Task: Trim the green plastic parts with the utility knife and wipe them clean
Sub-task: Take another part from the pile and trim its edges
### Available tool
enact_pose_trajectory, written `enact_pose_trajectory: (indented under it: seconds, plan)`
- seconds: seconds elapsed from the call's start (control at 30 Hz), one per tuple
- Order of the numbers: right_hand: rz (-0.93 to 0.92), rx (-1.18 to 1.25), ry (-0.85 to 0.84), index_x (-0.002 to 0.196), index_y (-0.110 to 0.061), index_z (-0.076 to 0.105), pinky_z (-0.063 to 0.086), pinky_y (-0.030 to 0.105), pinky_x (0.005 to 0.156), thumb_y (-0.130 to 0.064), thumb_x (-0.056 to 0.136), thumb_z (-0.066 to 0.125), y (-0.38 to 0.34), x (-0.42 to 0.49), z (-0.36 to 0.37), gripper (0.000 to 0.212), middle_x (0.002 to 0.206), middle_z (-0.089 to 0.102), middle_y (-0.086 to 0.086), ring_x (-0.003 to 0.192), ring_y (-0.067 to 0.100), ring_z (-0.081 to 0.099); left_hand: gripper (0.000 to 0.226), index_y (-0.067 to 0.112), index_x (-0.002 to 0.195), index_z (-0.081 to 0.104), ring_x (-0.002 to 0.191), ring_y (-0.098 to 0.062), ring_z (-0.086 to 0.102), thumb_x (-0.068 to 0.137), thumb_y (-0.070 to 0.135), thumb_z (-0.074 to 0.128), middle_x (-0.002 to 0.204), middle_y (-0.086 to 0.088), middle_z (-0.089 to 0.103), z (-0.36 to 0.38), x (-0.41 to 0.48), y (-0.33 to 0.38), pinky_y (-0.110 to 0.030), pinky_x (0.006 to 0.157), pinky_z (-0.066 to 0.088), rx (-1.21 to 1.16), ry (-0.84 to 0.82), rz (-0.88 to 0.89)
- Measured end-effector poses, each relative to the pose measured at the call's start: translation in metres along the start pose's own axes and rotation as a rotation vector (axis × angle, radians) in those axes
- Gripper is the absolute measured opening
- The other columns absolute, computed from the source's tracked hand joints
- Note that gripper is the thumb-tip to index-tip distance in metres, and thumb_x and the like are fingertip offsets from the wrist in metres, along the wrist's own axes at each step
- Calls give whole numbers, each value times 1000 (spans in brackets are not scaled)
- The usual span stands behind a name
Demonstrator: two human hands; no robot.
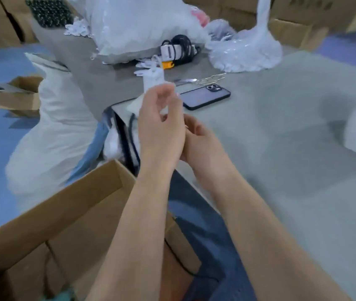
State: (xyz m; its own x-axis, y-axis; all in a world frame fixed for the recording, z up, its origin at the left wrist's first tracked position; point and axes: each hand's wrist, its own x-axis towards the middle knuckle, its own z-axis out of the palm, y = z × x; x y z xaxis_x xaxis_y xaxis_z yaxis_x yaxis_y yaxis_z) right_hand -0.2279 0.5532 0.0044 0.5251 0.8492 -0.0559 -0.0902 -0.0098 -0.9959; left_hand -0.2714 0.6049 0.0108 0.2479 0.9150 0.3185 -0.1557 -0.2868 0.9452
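Note:
The frame is blurred by motion. My left hand (pixel 161 118) is raised over the table's near corner, its fingers curled round a small pale white piece (pixel 165 108). My right hand (pixel 196 133) sits just behind and below it with curled fingers; the left hand hides what it holds, if anything. A thin metal blade-like tool (pixel 185 80), possibly the utility knife, lies on the grey table (pixel 281 127) beyond the hands. A bit of teal-green (pixel 68 295) shows at the bottom edge inside the cardboard box (pixel 81 203).
A dark phone (pixel 207 95) lies face down behind the hands. Beyond it are a white part with a cord (pixel 153 80), an orange item (pixel 168 65), a black cable bundle (pixel 181 45) and plastic bags (pixel 244 53). A white sack (pixel 53 127) stands on the floor at left.

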Motion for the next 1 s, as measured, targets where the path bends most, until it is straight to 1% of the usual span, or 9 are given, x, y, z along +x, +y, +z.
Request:
enact_pose_trajectory:
  seconds: [0.13, 0.2, 0.33, 0.5, 0.57, 0.67, 0.8, 0.87, 1.0]
  plan:
    - [-130, 44, 295, 117, 2, 58, 52, 17, 57, -4, 99, 44, -34, -46, -92, 23, 72, 66, -1, 59, 5, 63, 14, 21, 104, 60, 84, 13, 54, 94, 18, 51, 91, 20, 58, 93, -37, 39, -6, 78, 41, -156, -323, 63]
    - [-146, 15, 457, 115, 1, 59, 52, 17, 55, -4, 99, 44, -42, -75, -139, 22, 67, 65, -4, 54, 4, 61, 13, 18, 104, 60, 81, 11, 53, 95, 16, 50, 88, 20, 56, 138, -66, 52, -5, 75, 41, -212, -496, 51]
    - [-139, -16, 803, 100, -8, 64, 57, 24, 63, -4, 98, 43, -45, -149, -223, 21, 71, 67, 0, 54, 8, 61, 10, 25, 96, 59, 86, -9, 58, 94, 19, 51, 88, 13, 59, 222, -141, 72, -16, 64, 48, -282, -882, -125]
    - [-54, -5, 1191, 102, -8, 61, 52, 22, 55, -8, 100, 44, -31, -242, -306, 17, 80, 66, 6, 58, 13, 62, 16, 26, 78, 56, 71, 2, 56, 93, 19, 53, 81, 11, 58, 302, -247, 89, -12, 57, 44, -253, -1245, -322]
    - [-52, 29, 1342, 105, -7, 59, 51, 20, 53, -7, 100, 43, -24, -273, -335, 17, 84, 64, 7, 61, 14, 61, 15, 24, 78, 55, 76, -5, 58, 92, 18, 53, 80, 10, 57, 325, -284, 93, -16, 64, 47, -223, -1341, -364]
    - [-70, 7, 1594, 111, -8, 58, 53, 27, 68, -5, 97, 45, -12, -306, -379, 20, 97, 61, 9, 77, 17, 60, 4, 21, 90, 57, 98, -17, 59, 92, 21, 53, 89, 4, 59, 355, -330, 98, -29, 86, 44, -178, -1445, -379]
    - [-54, -194, 1894, 131, -10, 54, 39, 31, 101, -6, 94, 49, -8, -325, -424, 38, 136, 49, 12, 121, 21, 49, 23, 13, 111, 58, 107, -28, 58, 91, 21, 52, 115, -14, 62, 385, -377, 101, -33, 82, 44, -105, -1535, -397]
    - [-39, -300, 1864, 138, -19, 51, 31, 28, 106, -5, 95, 45, -12, -323, -443, 45, 154, 29, 11, 137, 24, 36, 22, 8, 110, 58, 102, -30, 59, 93, 15, 47, 112, -18, 61, 400, -391, 104, -34, 82, 45, -118, -1570, -441]
    - [100, -363, 1778, 146, -20, 42, 26, 42, 116, -8, 100, 41, -16, -316, -479, 47, 162, 8, 10, 145, 28, 24, 15, 12, 96, 55, 81, -21, 56, 96, 16, 41, 93, -8, 61, 432, -404, 110, -29, 71, 44, -154, -1546, -527]
